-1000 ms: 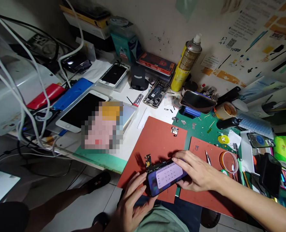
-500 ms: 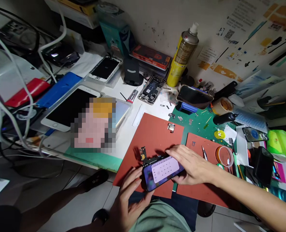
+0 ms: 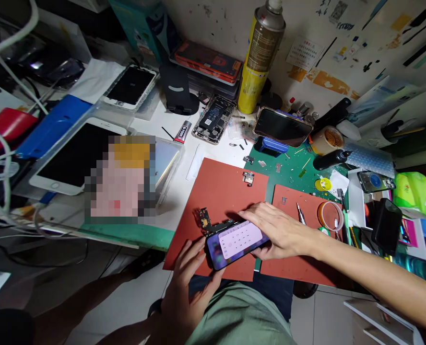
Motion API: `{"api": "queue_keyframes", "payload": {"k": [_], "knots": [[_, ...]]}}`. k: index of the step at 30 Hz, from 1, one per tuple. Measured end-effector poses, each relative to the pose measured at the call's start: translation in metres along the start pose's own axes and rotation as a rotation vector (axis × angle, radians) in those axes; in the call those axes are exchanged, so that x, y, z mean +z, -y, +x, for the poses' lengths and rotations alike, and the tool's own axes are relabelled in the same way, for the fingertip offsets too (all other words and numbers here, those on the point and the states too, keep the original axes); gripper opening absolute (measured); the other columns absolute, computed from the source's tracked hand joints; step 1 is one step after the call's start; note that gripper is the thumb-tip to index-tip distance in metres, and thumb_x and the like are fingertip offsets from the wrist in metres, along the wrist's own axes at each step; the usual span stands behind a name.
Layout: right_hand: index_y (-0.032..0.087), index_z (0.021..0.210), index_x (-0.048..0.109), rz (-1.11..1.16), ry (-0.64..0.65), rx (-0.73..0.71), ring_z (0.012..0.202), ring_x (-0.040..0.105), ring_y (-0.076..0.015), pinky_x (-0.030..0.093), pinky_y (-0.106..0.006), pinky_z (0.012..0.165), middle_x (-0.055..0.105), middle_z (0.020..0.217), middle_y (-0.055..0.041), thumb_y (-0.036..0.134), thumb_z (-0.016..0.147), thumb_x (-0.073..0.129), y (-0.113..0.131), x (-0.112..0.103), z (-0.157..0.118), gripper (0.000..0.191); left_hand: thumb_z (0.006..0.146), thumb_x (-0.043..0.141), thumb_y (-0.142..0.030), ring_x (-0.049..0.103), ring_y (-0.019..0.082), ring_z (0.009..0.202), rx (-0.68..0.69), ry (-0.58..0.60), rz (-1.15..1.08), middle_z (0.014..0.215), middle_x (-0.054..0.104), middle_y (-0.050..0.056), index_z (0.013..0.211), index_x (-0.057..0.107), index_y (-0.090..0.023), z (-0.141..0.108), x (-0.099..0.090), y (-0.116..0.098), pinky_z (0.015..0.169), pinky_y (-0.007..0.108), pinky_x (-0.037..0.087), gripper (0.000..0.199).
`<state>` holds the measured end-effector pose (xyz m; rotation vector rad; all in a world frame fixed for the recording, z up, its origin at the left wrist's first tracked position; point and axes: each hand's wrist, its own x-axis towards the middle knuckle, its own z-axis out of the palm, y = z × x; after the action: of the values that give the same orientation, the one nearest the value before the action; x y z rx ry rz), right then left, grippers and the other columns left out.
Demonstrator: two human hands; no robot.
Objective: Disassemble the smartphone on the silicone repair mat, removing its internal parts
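One lit-up phone (image 3: 236, 244), right hand (image 3: 279, 232) gripping one end, left hand (image 3: 184, 290) pinching the other, lil circuit board (image 3: 205, 220) alongside, reddish mat (image 3: 220, 191) below

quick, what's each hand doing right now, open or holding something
Left hand: loosely curved, fingertips at one end of the lit phone; whether it grips cannot be told.
Right hand: closed on the phone's other end, holding it.

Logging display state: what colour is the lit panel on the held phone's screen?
The lit panel is pale pinkish-lilac; the head view shows it best.
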<state>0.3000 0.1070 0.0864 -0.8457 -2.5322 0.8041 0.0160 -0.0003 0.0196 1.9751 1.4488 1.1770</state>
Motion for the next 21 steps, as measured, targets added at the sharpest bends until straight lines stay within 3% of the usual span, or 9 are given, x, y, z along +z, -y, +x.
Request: {"api": "queue_keyframes", "payload": {"k": [7,17,21], "knots": [[0.013,0.170,0.020,-0.004,0.017,0.017,0.119,0.056,-0.0299,0.053,-0.051,0.105,0.062,0.128,-0.0166,0.031,0.093,0.067,-0.002,0.000,0.001,0.093,0.082,0.091,-0.011,0.067,0.033,0.131,0.043,-0.069,0.105,0.134,0.073,0.016,0.148,0.054,-0.022,0.011,0.000,-0.007,0.125,0.067,0.044,0.077],[0.012,0.169,0.024,0.029,-0.001,0.035,0.117,0.056,-0.0310,0.053,-0.052,0.104,0.062,0.126,-0.0172,0.026,0.090,0.068,0.001,-0.001,0.000,0.092,0.084,0.090,-0.011,0.065,0.031,0.131,0.028,-0.075,0.112,0.134,0.072,0.017,0.155,0.052,-0.018,0.011,0.002,-0.007,0.126,0.059,0.044,0.081],[0.015,0.170,0.023,0.033,0.021,0.059,0.117,0.057,-0.0318,0.053,-0.054,0.104,0.062,0.129,-0.0177,0.026,0.090,0.068,0.002,-0.001,-0.001,0.092,0.087,0.088,-0.015,0.065,0.031,0.130,0.039,-0.056,0.135,0.134,0.072,0.017,0.156,0.050,-0.019,0.012,0.001,-0.006,0.124,0.062,0.046,0.079]]}}
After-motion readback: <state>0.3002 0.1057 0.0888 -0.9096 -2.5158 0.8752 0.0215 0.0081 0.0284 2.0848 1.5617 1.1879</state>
